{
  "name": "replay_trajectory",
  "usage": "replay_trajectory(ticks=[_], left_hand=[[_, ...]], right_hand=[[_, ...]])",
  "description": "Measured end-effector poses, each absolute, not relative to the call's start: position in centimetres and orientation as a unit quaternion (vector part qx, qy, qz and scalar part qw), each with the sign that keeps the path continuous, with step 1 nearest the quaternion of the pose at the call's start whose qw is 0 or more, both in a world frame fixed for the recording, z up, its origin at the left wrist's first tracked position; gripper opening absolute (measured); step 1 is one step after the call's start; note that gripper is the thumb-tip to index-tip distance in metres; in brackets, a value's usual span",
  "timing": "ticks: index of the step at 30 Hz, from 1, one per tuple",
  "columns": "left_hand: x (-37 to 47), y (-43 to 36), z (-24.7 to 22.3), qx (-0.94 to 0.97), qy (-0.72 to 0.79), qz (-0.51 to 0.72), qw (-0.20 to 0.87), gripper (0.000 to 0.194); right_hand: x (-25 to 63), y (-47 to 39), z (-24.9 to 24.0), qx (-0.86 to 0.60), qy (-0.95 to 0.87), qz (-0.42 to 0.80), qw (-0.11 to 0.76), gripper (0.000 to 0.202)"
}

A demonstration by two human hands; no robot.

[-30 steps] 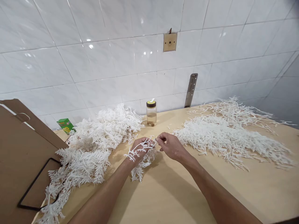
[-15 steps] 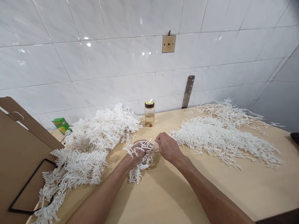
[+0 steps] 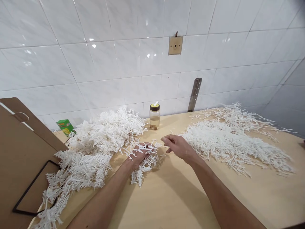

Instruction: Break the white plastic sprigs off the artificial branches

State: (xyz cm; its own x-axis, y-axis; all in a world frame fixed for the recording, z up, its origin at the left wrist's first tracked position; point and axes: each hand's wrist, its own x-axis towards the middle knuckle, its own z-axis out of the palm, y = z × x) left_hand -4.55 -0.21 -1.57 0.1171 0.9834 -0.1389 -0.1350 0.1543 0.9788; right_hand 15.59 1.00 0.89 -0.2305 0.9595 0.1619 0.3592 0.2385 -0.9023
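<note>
My left hand (image 3: 140, 157) is closed around white branched plastic sprigs (image 3: 127, 152), whose forked twigs spread over the back of the hand and hang below it. Under and beside that hand more white sprigs (image 3: 138, 178) reach down toward the table. Just to the right, and apart from it, my right hand (image 3: 177, 147) hovers with its fingers curled in. Whether anything small sits between those fingertips I cannot make out. A large heap of bushy white sprigs (image 3: 105, 130) lies left of my hands. On the right is a spread pile of thinner white pieces (image 3: 224, 140).
A lidded jar (image 3: 154, 118) with liquid stands at the back of the table (image 3: 190, 203). A green box (image 3: 65, 127) leans behind the left heap. At far left is a cardboard box (image 3: 21, 152) with a black wire frame (image 3: 28, 190). A metal strip (image 3: 194, 94) rests against the tiled wall.
My right hand has drawn away to the right from the sprigs in my left hand, leaving a gap. My left hand still grips its sprigs. The view has shifted slightly.
</note>
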Motion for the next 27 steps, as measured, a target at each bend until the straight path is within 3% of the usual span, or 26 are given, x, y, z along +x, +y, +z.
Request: replay_trajectory(ticks=[9, 19, 23, 27], left_hand=[[-4.0, -1.3, -0.9, 0.507, 0.483, 0.446, 0.557, 0.016], [-3.2, -1.3, -2.2, 0.460, 0.505, 0.462, 0.565, 0.014], [-3.1, -1.4, -2.5, 0.430, 0.496, 0.475, 0.585, 0.017], [-3.0, -1.3, -2.1, 0.395, 0.478, 0.525, 0.583, 0.021]], right_hand=[[14.0, 0.3, 0.5, -0.473, -0.698, 0.396, 0.364, 0.019], [12.4, 0.5, -0.8, -0.549, -0.770, 0.064, 0.317, 0.018], [14.3, 2.2, -1.5, -0.639, -0.700, 0.027, 0.316, 0.021], [18.0, 3.8, -1.2, -0.678, -0.616, 0.039, 0.399, 0.009]])
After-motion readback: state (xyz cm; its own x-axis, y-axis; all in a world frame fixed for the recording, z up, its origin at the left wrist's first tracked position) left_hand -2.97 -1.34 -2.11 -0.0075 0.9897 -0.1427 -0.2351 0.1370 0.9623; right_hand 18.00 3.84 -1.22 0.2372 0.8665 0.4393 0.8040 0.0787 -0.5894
